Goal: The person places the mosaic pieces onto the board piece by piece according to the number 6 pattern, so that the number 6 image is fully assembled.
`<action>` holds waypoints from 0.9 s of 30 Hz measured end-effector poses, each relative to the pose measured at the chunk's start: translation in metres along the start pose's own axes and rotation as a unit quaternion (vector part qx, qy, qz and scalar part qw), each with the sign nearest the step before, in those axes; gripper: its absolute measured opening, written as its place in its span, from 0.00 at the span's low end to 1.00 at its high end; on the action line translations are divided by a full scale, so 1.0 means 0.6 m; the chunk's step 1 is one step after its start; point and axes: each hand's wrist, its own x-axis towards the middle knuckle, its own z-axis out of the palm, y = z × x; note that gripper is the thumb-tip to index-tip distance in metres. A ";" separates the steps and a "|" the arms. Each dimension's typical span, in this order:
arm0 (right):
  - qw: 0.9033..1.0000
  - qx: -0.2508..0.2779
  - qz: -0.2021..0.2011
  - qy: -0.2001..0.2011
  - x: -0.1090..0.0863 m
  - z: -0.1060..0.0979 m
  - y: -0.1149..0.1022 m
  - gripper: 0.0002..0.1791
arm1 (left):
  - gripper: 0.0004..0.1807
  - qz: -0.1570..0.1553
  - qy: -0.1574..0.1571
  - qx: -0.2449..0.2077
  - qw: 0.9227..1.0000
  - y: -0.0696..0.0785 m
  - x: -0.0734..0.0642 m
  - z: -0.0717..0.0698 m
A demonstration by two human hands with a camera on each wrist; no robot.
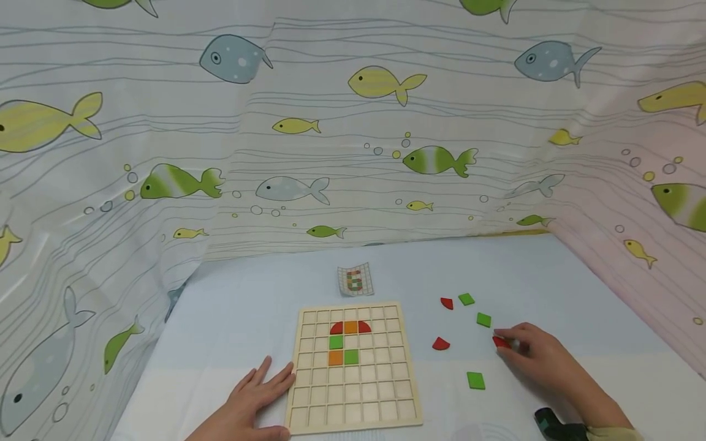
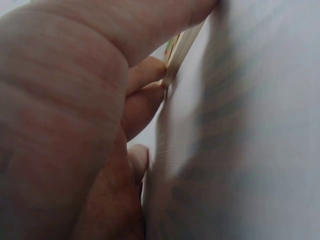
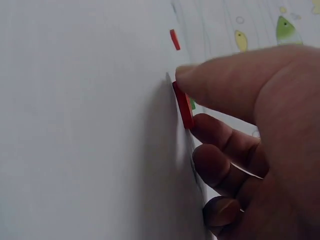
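Note:
My right hand [image 1: 543, 361] pinches a red quarter-circle tile [image 3: 183, 105] between thumb and fingers, low over the table at the right. My left hand [image 1: 248, 398] lies with its fingers spread, fingertips against the left edge of the wooden grid board [image 1: 380, 392]. In the grid, an orange square [image 1: 350, 327] sits between two red quarter-circles [image 1: 336, 328] in one row. Below them are a green square [image 1: 336, 342], then an orange square [image 1: 336, 358] beside a green square [image 1: 351, 356]. In the left wrist view, fingers touch the board's side [image 2: 182, 52].
Right of the board lie loose red quarter-circles [image 1: 440, 343] and green squares [image 1: 476, 380]. A small printed pattern card [image 1: 355, 280] is behind the board. Fish-patterned cloth [image 1: 331, 153] rises at the back and sides of the pale tabletop [image 1: 248, 306].

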 end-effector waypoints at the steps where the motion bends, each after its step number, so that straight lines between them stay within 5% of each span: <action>1: 1.000 0.000 0.000 -0.002 0.000 0.001 0.001 0.18 | 0.46 -0.001 0.000 0.000 1.000 0.000 0.000 0.000; 27: 0.999 -0.028 -0.016 0.038 0.004 0.008 -0.009 0.13 | 0.45 0.022 0.023 0.027 0.999 -0.001 -0.004 0.003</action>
